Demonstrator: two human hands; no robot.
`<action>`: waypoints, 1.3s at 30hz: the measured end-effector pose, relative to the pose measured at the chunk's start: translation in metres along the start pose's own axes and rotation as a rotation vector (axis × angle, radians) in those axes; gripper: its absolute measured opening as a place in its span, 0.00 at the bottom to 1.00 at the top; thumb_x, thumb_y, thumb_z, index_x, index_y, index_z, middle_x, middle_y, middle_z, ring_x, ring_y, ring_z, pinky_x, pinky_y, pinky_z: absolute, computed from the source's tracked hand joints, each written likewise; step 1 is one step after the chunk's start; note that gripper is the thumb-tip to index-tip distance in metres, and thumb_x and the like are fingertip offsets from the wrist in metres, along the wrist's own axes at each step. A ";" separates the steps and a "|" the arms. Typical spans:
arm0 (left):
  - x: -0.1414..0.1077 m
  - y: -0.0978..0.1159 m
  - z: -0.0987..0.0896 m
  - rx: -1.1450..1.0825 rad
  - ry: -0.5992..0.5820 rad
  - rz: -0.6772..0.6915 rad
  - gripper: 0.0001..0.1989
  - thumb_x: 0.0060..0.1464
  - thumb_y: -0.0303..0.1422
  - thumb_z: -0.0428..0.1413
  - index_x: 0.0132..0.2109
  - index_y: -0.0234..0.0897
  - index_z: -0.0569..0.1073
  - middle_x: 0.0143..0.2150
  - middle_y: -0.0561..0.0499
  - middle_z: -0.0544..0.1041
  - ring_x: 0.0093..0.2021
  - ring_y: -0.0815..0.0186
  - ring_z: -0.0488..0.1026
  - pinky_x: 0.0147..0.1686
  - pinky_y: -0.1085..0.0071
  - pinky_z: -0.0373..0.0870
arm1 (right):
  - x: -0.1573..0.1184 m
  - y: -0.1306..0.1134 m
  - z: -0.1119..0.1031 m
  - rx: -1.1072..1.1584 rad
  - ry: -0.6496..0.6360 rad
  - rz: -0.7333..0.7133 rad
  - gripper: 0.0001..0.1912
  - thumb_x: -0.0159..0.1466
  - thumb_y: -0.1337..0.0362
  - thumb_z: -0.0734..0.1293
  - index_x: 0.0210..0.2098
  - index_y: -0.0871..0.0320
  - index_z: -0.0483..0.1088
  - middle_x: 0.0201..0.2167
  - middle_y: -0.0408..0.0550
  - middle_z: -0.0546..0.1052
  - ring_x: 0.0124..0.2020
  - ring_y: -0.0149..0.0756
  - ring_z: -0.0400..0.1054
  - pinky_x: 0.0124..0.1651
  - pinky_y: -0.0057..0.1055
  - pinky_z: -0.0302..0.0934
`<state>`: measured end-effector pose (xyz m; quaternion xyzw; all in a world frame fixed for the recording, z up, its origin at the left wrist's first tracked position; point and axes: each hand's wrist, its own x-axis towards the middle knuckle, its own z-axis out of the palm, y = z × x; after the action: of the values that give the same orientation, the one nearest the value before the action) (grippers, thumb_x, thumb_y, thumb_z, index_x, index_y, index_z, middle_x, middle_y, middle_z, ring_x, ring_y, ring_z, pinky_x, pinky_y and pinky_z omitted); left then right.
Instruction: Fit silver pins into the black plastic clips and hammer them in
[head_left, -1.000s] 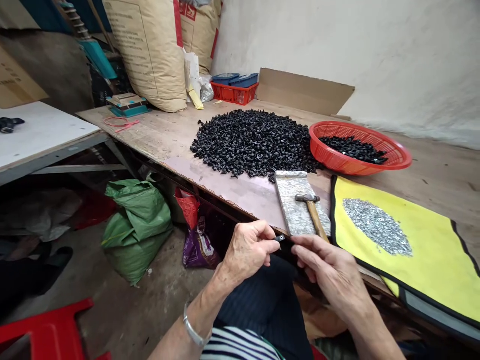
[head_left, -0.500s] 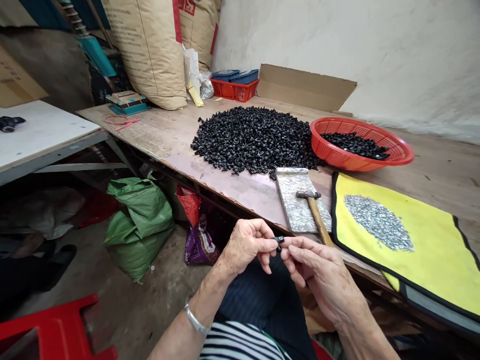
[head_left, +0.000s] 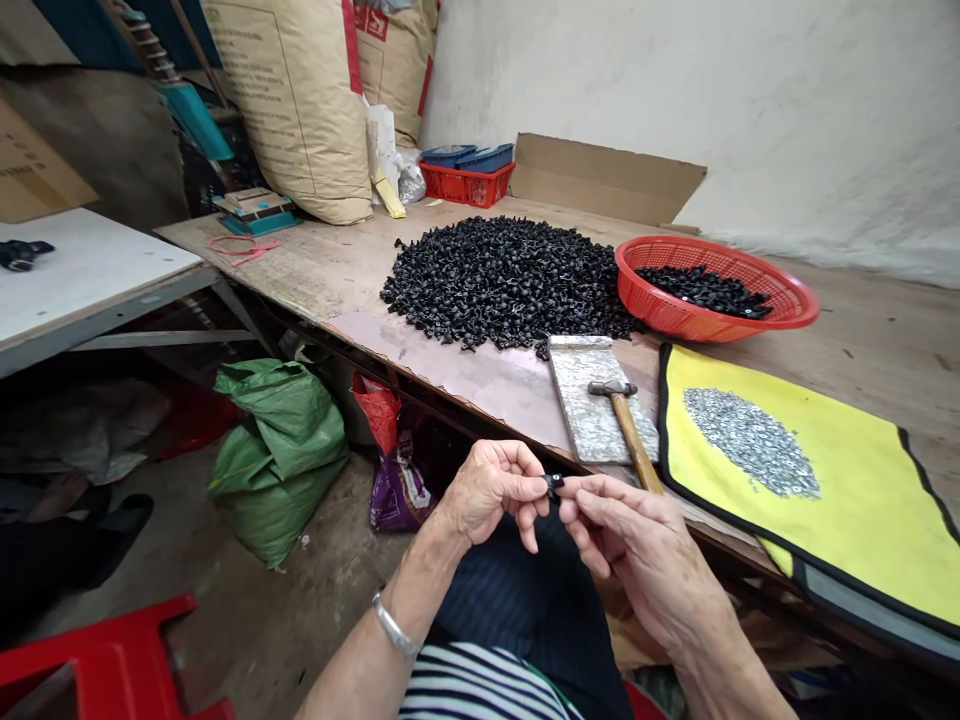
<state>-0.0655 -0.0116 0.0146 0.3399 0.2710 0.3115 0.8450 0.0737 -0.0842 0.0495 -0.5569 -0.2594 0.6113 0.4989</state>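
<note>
A small black plastic part (head_left: 555,484) is pinched between the fingertips of my left hand (head_left: 495,495) and my right hand (head_left: 637,540), just off the table's front edge and above my lap. Both hands are clear of the table objects. Nearest to them is a speckled metal-faced slab (head_left: 592,400) with a wooden-handled hammer (head_left: 626,425) lying on it. Beyond lies a large heap of similar black plastic parts (head_left: 502,280). Part of the held piece is hidden by my fingers.
A red plastic basket (head_left: 712,290) holds more black parts. A yellow mat (head_left: 847,500) carries a heap of small silver pieces (head_left: 750,440). Below the wooden table edge (head_left: 480,400) stand a green sack (head_left: 277,460) and a purple bag (head_left: 397,490).
My right hand has moved left and its fingertips now meet the black part. My hands have risen slightly, and the view has shifted a little.
</note>
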 end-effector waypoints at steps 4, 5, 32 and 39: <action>0.000 -0.002 0.001 0.055 0.000 0.008 0.07 0.38 0.26 0.60 0.25 0.31 0.68 0.19 0.49 0.74 0.13 0.69 0.67 0.11 0.71 0.69 | 0.002 0.004 -0.002 -0.019 -0.004 -0.016 0.15 0.53 0.55 0.70 0.29 0.63 0.72 0.22 0.47 0.73 0.16 0.24 0.59 0.15 0.22 0.50; -0.001 -0.002 0.002 0.103 0.006 0.019 0.07 0.38 0.26 0.60 0.25 0.31 0.68 0.19 0.50 0.74 0.13 0.70 0.67 0.11 0.72 0.69 | 0.003 0.005 -0.003 -0.041 0.001 -0.017 0.16 0.53 0.54 0.69 0.27 0.63 0.71 0.20 0.46 0.72 0.15 0.24 0.58 0.15 0.21 0.48; 0.012 0.027 -0.007 0.711 0.324 0.109 0.02 0.41 0.28 0.54 0.24 0.35 0.68 0.13 0.57 0.66 0.13 0.71 0.64 0.14 0.77 0.59 | 0.075 -0.085 -0.084 -0.259 0.376 -0.313 0.12 0.46 0.60 0.73 0.23 0.62 0.69 0.17 0.44 0.71 0.15 0.25 0.59 0.14 0.22 0.51; 0.106 0.075 -0.041 1.377 0.519 0.620 0.05 0.46 0.25 0.54 0.31 0.36 0.74 0.30 0.52 0.75 0.31 0.68 0.71 0.34 0.73 0.66 | 0.047 -0.031 -0.067 -0.596 0.269 -0.186 0.19 0.52 0.48 0.67 0.21 0.59 0.67 0.10 0.39 0.63 0.13 0.24 0.53 0.17 0.24 0.49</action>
<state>-0.0488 0.1229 0.0188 0.7621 0.4835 0.3640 0.2299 0.1520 -0.0466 0.0408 -0.7277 -0.4082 0.3816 0.3977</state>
